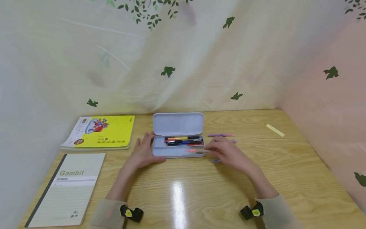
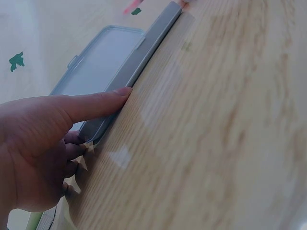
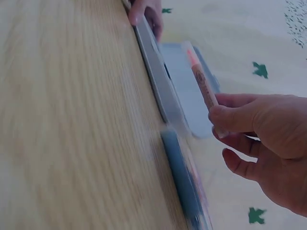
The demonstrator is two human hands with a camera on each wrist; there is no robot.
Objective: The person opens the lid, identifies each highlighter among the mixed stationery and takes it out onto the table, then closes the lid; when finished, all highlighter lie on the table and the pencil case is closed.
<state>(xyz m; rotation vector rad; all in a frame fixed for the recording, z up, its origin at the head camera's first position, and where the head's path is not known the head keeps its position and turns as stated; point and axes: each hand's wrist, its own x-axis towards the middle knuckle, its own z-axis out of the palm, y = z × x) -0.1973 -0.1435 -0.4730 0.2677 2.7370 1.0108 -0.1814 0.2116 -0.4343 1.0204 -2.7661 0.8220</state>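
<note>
An open pale blue pencil case (image 1: 178, 123) stands on the wooden table with its lid tipped back. Several pens (image 1: 183, 142) lie in its rear part. My left hand (image 1: 144, 152) grips the left end of the case, its thumb (image 2: 103, 104) along the front edge and its other fingers round the end. Between thumb and fingers, my right hand (image 1: 228, 154) pinches a highlighter (image 3: 205, 86) with a pinkish-orange tip under a clear cap. In the head view the highlighter reaches over the right end of the case, tip pointing left.
Right of the case lie a purple-and-pink pen (image 1: 218, 135) and a blue pen (image 1: 216, 161), partly behind the right hand. A yellow book (image 1: 117, 130) and a Gambit notebook (image 1: 68, 187) occupy the left side. A pale yellow strip (image 1: 275, 130) lies far right. Curtains (image 1: 197, 63) border the table.
</note>
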